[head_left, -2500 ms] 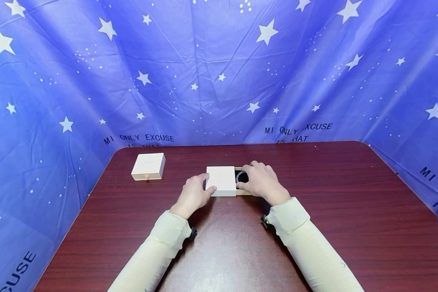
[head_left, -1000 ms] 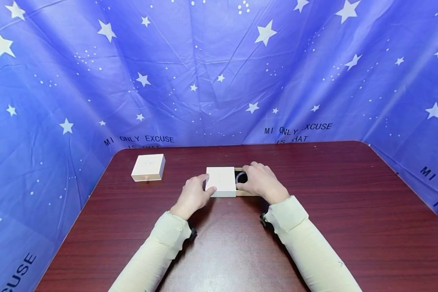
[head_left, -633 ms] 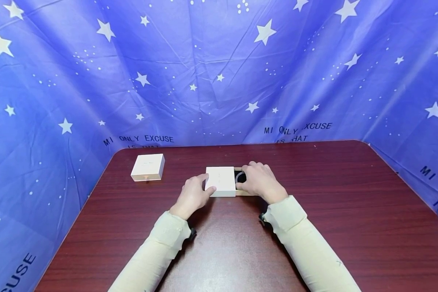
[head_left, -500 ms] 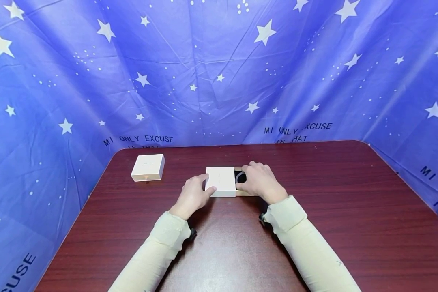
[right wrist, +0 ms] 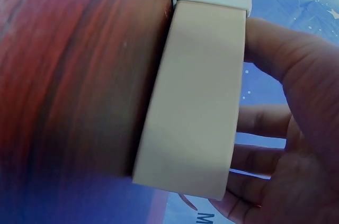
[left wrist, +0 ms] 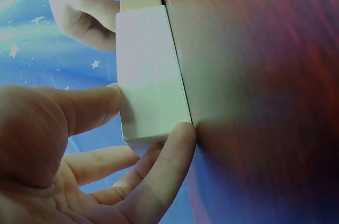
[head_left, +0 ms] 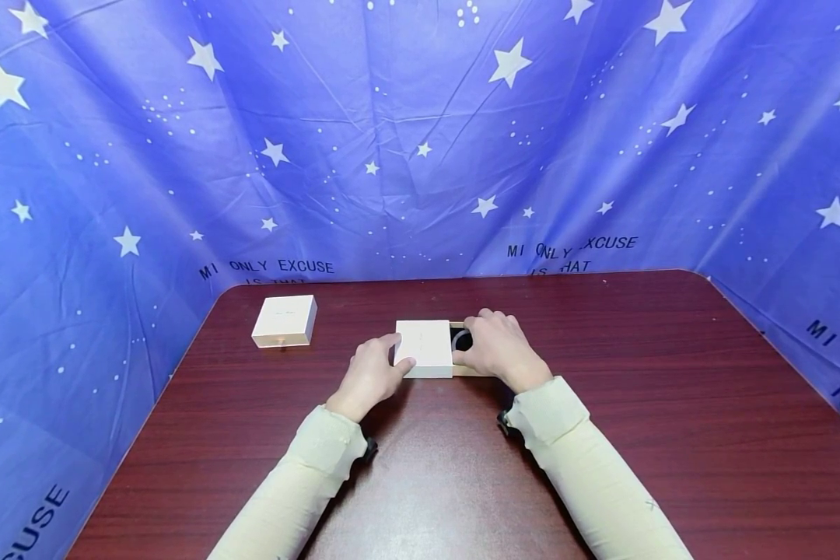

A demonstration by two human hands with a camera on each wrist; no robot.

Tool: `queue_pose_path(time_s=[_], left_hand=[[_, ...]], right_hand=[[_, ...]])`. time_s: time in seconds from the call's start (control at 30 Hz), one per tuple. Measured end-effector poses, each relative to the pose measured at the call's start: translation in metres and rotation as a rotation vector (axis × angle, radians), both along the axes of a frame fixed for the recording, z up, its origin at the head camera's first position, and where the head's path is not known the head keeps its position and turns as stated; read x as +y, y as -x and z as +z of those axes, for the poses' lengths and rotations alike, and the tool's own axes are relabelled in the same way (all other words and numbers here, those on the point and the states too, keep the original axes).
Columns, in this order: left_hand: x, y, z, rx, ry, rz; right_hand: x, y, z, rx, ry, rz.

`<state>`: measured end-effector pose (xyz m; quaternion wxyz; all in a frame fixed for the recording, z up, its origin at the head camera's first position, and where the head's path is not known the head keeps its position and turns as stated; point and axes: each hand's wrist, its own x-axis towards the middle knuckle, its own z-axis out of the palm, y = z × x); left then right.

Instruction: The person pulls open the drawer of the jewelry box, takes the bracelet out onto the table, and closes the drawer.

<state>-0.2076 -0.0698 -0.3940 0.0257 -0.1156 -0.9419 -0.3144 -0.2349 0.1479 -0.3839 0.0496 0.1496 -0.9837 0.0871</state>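
Note:
A flat white box sleeve (head_left: 424, 342) lies mid-table, with its cream drawer (right wrist: 190, 97) part-way out on the right. Inside the drawer, a pale ring-shaped piece (head_left: 456, 340), like a bangle, shows against black lining. My left hand (head_left: 369, 375) grips the sleeve's left end, thumb on the near edge and fingers round the end, as the left wrist view shows (left wrist: 90, 166). Over the drawer, my right hand (head_left: 500, 350) is bent with thumb at the near wall and fingers across to the far side; its palm covers most of the drawer and part of the ring.
A second white box (head_left: 284, 320), closed with a small tab on its front, sits at the back left of the dark red wooden table (head_left: 672, 404). Behind and beside the table hangs a blue star-patterned cloth (head_left: 364, 140).

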Motion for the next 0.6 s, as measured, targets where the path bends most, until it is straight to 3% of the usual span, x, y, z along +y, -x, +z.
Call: queue_pose_path(time_s=[0.6], left_hand=[[0.0003,0.0000,-0.0005,0.003,0.006,0.002]], right_hand=[[0.0012,-0.0030,0.0044,0.042,0.040,0.000]])
